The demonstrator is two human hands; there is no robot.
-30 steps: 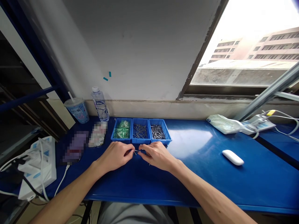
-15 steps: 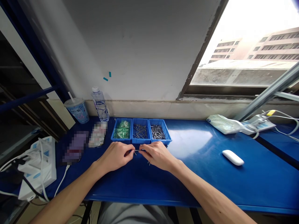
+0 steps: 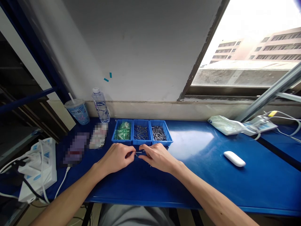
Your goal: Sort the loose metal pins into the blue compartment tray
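In the head view, my left hand (image 3: 120, 157) is closed in a pinch on a thin metal screw (image 3: 138, 152) that points to the right. A second small metal tip shows below those fingertips. My right hand (image 3: 158, 157) is beside the screw's free end, thumb and forefinger parted around it; its other fingers are curled and partly hidden. Just behind the hands stand three blue bins in a row: a left bin (image 3: 113, 138) with green plastic packets, a middle bin (image 3: 141, 142) with loose thin screws, and a right bin (image 3: 168, 138) with a denser pile of small dark metal pieces.
A water bottle (image 3: 100, 105) and a cup with a straw (image 3: 78, 111) stand at the back left, near a blurred phone (image 3: 76, 149). A power strip (image 3: 49, 163) with cables lies far left. A white oval case (image 3: 234, 159) rests on the blue table (image 3: 199, 175) at right.
My right thumb and forefinger have parted from the screw, so more of its shank shows. My left hand keeps its pinch and has hardly moved.
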